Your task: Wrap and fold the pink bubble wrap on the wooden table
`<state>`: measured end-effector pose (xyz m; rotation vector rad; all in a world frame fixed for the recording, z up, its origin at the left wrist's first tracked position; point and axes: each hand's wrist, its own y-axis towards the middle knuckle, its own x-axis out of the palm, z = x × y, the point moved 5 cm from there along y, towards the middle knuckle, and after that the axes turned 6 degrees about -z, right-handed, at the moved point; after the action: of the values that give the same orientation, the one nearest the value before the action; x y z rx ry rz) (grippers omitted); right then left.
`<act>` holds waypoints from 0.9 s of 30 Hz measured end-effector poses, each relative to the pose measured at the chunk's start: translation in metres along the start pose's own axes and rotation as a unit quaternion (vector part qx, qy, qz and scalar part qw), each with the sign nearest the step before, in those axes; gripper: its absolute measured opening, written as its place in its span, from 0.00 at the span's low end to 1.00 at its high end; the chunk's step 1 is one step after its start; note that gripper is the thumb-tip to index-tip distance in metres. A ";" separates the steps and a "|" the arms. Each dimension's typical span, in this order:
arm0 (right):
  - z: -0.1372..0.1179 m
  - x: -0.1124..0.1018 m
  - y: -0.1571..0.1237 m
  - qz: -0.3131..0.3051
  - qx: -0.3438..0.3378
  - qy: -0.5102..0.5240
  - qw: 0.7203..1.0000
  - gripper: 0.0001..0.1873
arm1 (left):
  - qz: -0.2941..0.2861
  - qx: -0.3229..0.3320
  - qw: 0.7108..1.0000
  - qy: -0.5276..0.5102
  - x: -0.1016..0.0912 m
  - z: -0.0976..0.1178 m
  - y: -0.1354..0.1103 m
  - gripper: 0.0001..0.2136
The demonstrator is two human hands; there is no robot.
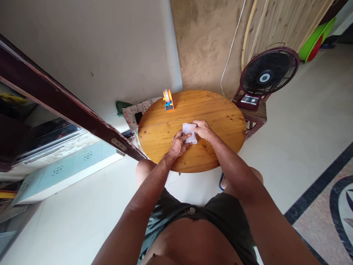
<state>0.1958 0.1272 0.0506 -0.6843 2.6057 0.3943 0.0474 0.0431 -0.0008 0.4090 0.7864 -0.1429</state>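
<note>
A small piece of whitish, see-through wrap, likely bubble wrap (189,128), lies on the round wooden table (154,143) between my two hands. My left hand (179,142) has its fingers curled over the near left part of the wrap and holds it. On the far right side, my right hand (203,129) pinches the upper edge of the wrap between thumb and fingers. Whether anything is folded inside the wrap, I cannot tell. Toward the table's back edge stands an orange and blue tape dispenser (168,101) with a roll of tape on it.
A dark fan (265,76) stands on a wooden stool (257,114) at the right of the table. Behind the table is the wall, with a white cord (233,42) hanging down. A dark door frame (82,112) slants along the left. My knees are close to the table's near edge.
</note>
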 end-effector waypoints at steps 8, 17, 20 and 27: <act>-0.011 0.004 -0.019 0.005 -0.031 -0.059 0.998 0.10 | 0.007 0.000 0.999 -0.032 0.001 0.002 0.001 0.19; -0.010 0.014 -0.047 0.030 -0.148 -0.105 0.983 0.17 | -0.019 0.031 0.999 0.016 -0.004 0.012 -0.005 0.13; -0.005 0.017 -0.052 0.041 -0.162 -0.131 0.977 0.18 | -0.007 0.036 0.999 0.027 -0.003 0.012 -0.008 0.08; -0.001 0.019 -0.060 0.050 -0.191 -0.174 0.965 0.19 | 0.011 0.040 0.999 0.028 -0.009 0.015 -0.014 0.18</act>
<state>0.2112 0.0684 0.0331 -0.5430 2.2514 0.9752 0.0466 0.0238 0.0108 0.4983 0.8332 -0.1423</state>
